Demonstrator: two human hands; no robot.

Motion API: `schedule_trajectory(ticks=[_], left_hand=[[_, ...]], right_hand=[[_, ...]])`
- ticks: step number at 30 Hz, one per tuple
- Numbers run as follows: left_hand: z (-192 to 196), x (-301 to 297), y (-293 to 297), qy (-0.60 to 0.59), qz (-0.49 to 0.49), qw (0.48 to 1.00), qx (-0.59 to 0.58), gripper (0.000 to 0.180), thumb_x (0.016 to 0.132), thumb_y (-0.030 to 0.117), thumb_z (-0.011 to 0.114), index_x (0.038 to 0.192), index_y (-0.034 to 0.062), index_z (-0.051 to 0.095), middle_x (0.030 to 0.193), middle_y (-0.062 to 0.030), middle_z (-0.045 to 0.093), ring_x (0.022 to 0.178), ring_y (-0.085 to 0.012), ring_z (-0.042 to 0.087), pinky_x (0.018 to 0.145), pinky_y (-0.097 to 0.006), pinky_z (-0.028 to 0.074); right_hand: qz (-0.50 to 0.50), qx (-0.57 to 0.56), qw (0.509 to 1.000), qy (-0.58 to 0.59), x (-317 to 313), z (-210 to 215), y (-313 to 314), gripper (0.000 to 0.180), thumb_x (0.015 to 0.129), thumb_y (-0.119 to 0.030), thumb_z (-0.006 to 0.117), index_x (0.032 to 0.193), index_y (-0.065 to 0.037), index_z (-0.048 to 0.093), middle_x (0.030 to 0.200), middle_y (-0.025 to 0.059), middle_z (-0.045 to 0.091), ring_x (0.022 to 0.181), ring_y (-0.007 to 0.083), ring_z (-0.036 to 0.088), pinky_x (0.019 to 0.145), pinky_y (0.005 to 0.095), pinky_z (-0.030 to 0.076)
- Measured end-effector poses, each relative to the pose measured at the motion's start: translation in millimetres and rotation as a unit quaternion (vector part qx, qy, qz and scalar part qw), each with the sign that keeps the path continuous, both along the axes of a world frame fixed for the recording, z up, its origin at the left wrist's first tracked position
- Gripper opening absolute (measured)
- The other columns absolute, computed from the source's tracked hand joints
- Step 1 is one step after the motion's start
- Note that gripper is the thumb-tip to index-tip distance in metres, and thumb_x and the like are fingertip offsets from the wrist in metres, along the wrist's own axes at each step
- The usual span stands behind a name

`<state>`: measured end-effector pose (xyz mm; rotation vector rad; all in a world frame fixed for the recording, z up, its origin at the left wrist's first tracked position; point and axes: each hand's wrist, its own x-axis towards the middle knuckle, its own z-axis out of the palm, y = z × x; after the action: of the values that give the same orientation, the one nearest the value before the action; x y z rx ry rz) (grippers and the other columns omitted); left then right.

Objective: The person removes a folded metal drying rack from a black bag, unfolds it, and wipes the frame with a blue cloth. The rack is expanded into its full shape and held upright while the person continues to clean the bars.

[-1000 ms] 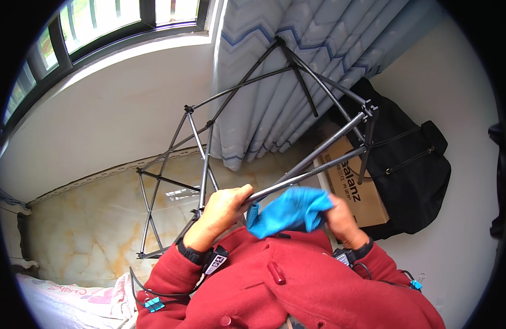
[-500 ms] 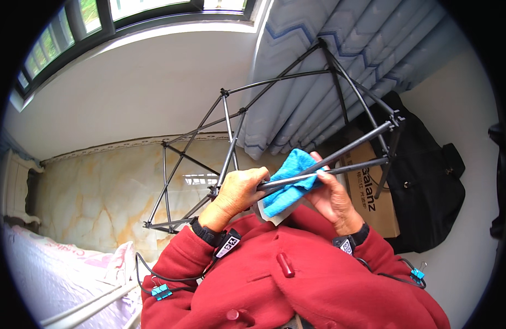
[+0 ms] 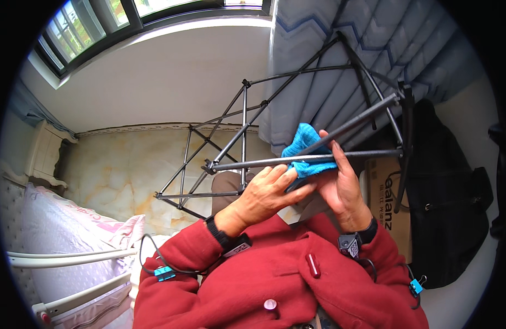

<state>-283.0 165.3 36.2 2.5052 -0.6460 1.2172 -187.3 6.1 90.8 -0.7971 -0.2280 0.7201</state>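
Note:
A black metal folding frame [image 3: 245, 123] of crossed tubes and joints stretches across the space before me. Around one of its long near tubes [image 3: 253, 163] lies a blue cloth [image 3: 305, 140], bunched where two tubes cross. My right hand [image 3: 343, 189] is closed on the cloth at the tubes, its thumb up along the near tube and the other fingers partly hidden behind. Below that tube my left hand [image 3: 264, 194] pinches the lower edge of the cloth, with its fingertips partly covered.
To the right a black bag [image 3: 448, 203] leans by a brown cardboard box [image 3: 389, 214]. Light blue curtains [image 3: 313, 60] hang behind the frame. At the left are a bed with white rails [image 3: 83, 296] and a pale cabinet [image 3: 47, 153]. The floor is marbled tile [image 3: 116, 170].
The left hand has let go of the tube's end and moved right, below the tube, to the cloth. The cloth now bunches around the tubes. The view has shifted.

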Motion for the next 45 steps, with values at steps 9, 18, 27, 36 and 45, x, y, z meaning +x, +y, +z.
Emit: schedule_trajectory(ticks=[9, 18, 27, 36, 45], left_hand=[[-43, -47, 49, 0.095, 0.071, 0.99, -0.074, 0.026, 0.073, -0.005, 0.064, 0.098, -0.0018, 0.062, 0.099, -0.0163, 0.058, 0.086, -0.0321, 0.061, 0.07, -0.038, 0.054], [-79, -6, 30, 0.125, 0.072, 0.951, -0.275, 0.055, 0.072, -0.002, 0.062, 0.126, 0.0036, 0.05, 0.118, -0.0185, 0.053, 0.112, -0.0391, 0.05, 0.101, -0.046, 0.041], [-77, -11, 39, 0.172, -0.032, 0.941, -0.29, 0.06, 0.073, -0.009, 0.051, 0.131, 0.0034, 0.048, 0.118, -0.0185, 0.054, 0.107, -0.039, 0.051, 0.094, -0.041, 0.043], [-55, 20, 23, 0.261, -0.111, 0.91, -0.302, 0.057, 0.079, -0.006, 0.058, 0.134, 0.0052, 0.048, 0.118, -0.0185, 0.055, 0.107, -0.0401, 0.055, 0.096, -0.043, 0.046], [30, -46, 68, 0.01, -0.006, 0.954, -0.301, 0.065, 0.068, -0.012, 0.06, 0.13, 0.0025, 0.049, 0.127, -0.02, 0.054, 0.115, -0.0377, 0.057, 0.097, -0.04, 0.048]], right_hand=[[0.011, -0.127, 0.977, -0.17, 8, 1, 4, 0.051, 0.102, -0.038, 0.051, 0.141, -0.006, 0.047, 0.145, 0.0122, 0.047, 0.129, 0.0249, 0.05, 0.099, 0.0408, 0.048], [-0.013, -0.067, 0.99, -0.126, -3, 0, 26, 0.045, 0.103, -0.035, 0.049, 0.137, -0.006, 0.049, 0.137, 0.0136, 0.054, 0.122, 0.0256, 0.057, 0.097, 0.0403, 0.049], [-0.01, -0.068, 0.991, -0.116, 7, 0, 14, 0.044, 0.103, -0.038, 0.047, 0.136, -0.009, 0.047, 0.134, 0.0174, 0.055, 0.122, 0.0285, 0.056, 0.096, 0.0428, 0.052], [-0.057, -0.102, 0.988, -0.098, 26, -1, 1, 0.046, 0.1, -0.04, 0.055, 0.134, -0.009, 0.05, 0.13, 0.0143, 0.059, 0.119, 0.0266, 0.058, 0.097, 0.0415, 0.049], [-0.032, -0.079, 0.99, -0.115, 30, -6, -4, 0.046, 0.1, -0.038, 0.055, 0.132, -0.007, 0.05, 0.121, 0.0119, 0.064, 0.113, 0.0241, 0.061, 0.089, 0.0389, 0.054]])
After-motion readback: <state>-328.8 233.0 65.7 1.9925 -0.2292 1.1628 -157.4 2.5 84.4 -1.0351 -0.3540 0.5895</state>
